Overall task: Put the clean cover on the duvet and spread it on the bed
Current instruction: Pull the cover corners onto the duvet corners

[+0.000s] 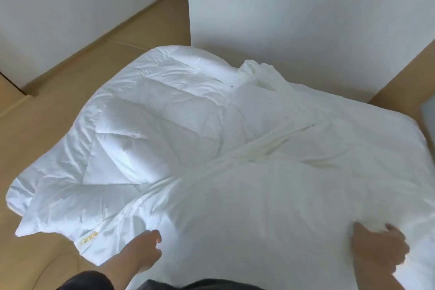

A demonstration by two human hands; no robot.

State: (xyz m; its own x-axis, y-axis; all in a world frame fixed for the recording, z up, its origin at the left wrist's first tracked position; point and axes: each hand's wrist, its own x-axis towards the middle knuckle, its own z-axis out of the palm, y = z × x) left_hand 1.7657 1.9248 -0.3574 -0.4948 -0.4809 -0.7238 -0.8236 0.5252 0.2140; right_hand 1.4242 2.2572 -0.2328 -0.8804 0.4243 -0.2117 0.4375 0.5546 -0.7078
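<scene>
1. Duvet, white and quilted, is seen lying rumpled across the left half of the bed, its near left corner hanging past the bed's left edge over the tan floor.
2. A smooth white cover is spread over the near right part of the bed, overlapping the duvet along a diagonal fold.
3. The cover's near edge is gripped by the right hand, fingers curled into bunched cloth.
4. The left hand is held at the duvet's near edge; whether its fingers are clamped on cloth cannot be told.
</scene>
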